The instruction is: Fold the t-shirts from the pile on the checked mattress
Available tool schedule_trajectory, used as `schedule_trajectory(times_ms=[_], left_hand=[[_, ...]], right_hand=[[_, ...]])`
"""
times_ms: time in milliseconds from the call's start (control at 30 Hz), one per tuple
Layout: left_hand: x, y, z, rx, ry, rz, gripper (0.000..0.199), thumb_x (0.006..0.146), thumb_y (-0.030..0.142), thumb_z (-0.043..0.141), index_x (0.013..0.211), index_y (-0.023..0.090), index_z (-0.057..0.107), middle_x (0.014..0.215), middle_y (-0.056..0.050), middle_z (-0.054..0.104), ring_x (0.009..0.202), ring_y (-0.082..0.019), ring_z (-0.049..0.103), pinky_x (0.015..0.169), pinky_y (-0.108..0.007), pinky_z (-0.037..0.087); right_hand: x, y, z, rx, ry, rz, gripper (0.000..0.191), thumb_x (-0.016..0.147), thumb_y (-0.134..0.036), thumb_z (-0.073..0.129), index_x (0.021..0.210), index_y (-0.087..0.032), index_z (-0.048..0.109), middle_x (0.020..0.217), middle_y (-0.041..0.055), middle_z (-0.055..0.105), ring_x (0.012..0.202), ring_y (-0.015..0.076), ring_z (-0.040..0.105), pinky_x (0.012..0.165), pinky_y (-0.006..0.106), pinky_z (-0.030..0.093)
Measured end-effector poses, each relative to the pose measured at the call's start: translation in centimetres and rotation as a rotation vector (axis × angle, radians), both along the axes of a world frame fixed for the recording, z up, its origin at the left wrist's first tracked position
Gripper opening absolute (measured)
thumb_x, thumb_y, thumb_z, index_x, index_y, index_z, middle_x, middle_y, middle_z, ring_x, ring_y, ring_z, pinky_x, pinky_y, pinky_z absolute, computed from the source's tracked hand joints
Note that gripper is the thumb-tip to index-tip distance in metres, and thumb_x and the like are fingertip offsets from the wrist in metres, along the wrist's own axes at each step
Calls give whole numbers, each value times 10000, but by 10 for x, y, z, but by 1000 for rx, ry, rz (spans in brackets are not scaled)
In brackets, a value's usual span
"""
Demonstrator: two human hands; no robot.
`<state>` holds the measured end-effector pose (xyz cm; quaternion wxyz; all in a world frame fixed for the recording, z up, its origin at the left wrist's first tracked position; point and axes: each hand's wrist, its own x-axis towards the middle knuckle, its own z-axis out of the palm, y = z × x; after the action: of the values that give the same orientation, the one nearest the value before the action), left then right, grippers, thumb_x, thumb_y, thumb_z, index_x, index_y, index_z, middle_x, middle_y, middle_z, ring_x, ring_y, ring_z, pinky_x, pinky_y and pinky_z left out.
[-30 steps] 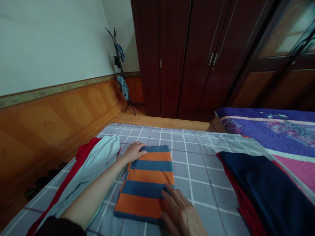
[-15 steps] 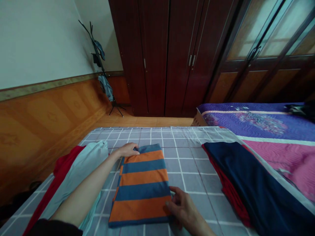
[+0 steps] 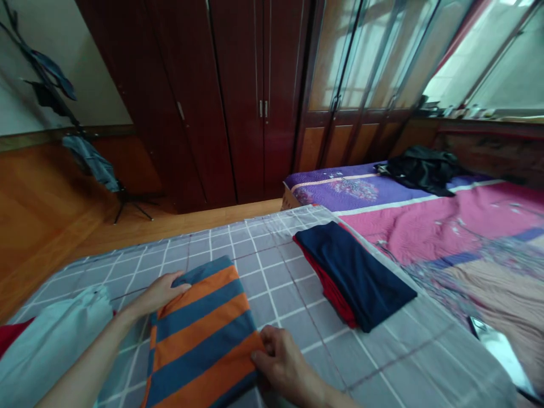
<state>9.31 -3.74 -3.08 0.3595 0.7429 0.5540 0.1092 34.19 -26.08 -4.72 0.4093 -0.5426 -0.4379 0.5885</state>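
A folded shirt [image 3: 204, 334] with orange and blue stripes lies on the grey checked sheet [image 3: 297, 294], in the lower middle of the head view. My left hand [image 3: 164, 292] is closed on its far left corner, with the fingertips partly under the cloth. At the near right edge, my right hand [image 3: 283, 360] pinches the fabric between thumb and fingers. To the right lies a folded stack, a dark blue garment [image 3: 352, 272] over a red garment [image 3: 321, 277]. A pale mint garment [image 3: 55, 340] rests left of my left forearm, with red cloth [image 3: 12, 334] beside it.
Beyond the sheet stand a dark red wardrobe [image 3: 250, 147] and a coat stand [image 3: 76, 124]. On the right is a bed with a purple and pink cover [image 3: 403, 226], holding a black garment [image 3: 425, 167]. A shiny pale object [image 3: 497, 345] sits at the sheet's right edge.
My view has swung to the right, bringing the window and more of the bed into sight. Both hands stay on the striped shirt, which now appears turned and further left.
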Motion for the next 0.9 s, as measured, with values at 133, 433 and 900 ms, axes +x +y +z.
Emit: schedule_trajectory(times_ms=[133, 433, 900], left_hand=[[18, -17, -6, -27, -86, -161, 489, 674, 522, 589, 1009, 175, 670, 1072, -50, 701, 1066, -303, 602, 915, -365, 475], [94, -33, -12, -15, -48, -357, 390, 738, 486, 553, 920, 157, 660, 962, -43, 712, 906, -286, 650, 804, -331, 495], [186, -49, 40, -173, -367, -362, 653, 697, 522, 640, 1224, 149, 545, 1282, -77, 595, 1172, -293, 546, 996, -382, 436]], right_hand=[[35, -13, 1, -52, 33, -136, 322, 686, -444, 565, 818, -156, 508, 594, -33, 532, 435, 87, 477, 411, 208, 402], [91, -53, -15, -72, -96, -377, 382, 719, -545, 564, 778, -170, 523, 529, -55, 494, 374, 68, 438, 347, 178, 344], [160, -84, 39, 27, -7, -514, 497, 729, -579, 634, 889, -109, 646, 589, -1, 573, 374, 59, 465, 357, 174, 323]])
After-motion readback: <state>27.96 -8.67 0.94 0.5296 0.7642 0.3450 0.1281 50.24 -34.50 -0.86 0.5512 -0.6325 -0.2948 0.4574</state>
